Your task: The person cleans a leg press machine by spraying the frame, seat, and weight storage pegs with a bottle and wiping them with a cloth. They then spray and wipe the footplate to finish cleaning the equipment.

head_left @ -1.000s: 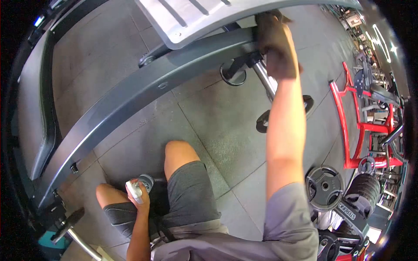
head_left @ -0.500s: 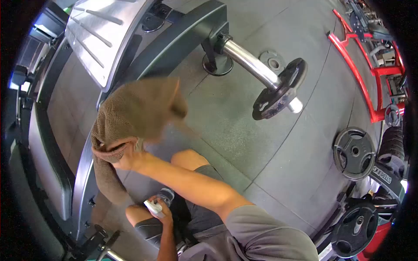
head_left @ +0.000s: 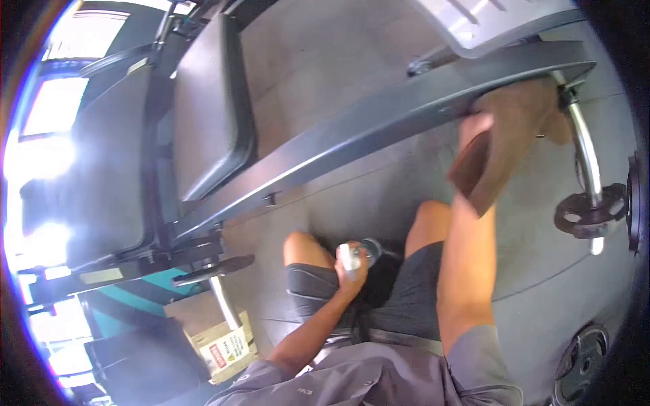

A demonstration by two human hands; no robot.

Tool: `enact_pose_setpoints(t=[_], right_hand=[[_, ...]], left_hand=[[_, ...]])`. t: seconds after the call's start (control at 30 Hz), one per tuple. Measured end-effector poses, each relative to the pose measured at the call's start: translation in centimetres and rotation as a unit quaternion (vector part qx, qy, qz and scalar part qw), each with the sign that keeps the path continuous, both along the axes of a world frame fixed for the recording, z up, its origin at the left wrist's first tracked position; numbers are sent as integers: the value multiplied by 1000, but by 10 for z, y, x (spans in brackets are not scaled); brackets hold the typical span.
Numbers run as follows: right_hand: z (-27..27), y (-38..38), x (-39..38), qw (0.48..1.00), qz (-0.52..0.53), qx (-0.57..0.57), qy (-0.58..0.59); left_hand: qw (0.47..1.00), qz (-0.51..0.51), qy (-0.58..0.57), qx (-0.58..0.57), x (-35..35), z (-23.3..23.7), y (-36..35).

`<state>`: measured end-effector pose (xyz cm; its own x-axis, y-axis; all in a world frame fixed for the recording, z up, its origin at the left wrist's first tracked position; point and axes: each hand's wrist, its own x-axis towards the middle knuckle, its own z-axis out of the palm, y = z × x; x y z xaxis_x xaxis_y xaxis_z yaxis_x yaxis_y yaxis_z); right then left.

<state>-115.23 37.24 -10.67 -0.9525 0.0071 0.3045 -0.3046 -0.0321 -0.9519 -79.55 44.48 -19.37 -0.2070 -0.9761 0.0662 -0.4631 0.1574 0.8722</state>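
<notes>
My right hand (head_left: 476,128) grips a brown towel (head_left: 518,139), which hangs in loose folds over my wrist and hides most of the fingers. Hand and towel are up against the underside of the dark machine beam (head_left: 379,128), near the steel weight peg (head_left: 584,142). Whether the cloth presses on the metal is blurred. Low over my lap, my left hand (head_left: 352,277) is closed around a spray bottle (head_left: 370,250) with a white spray head and a clear body.
A weight plate (head_left: 588,213) sits on the peg at right, and another plate (head_left: 582,365) is at lower right. Padded boards (head_left: 210,108) rise at left. A metal footplate (head_left: 497,20) is overhead. A wooden box (head_left: 223,342) with a warning label stands at lower left.
The view has swung left, bringing the padded boards and box into sight. My right hand and the towel have moved along the beam, closer to the peg. My left hand keeps the bottle.
</notes>
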Motion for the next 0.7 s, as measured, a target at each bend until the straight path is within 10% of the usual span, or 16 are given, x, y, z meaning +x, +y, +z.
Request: enact_pose_setpoints(t=[0.27, 0.37, 0.53, 0.7], right_hand=[[27, -31, 219, 919, 386, 57, 52], [8, -27, 191, 924, 365, 100, 45], [-5, -17, 144, 940, 298, 163, 13], [1, -33, 184, 919, 349, 179, 39]], left_hand=[[978, -150, -145, 2, 69, -76, 22], [996, -42, 19, 76, 50, -58, 18], [982, -58, -20, -180, 9, 5, -13], [990, -82, -50, -102, 17, -10, -10]])
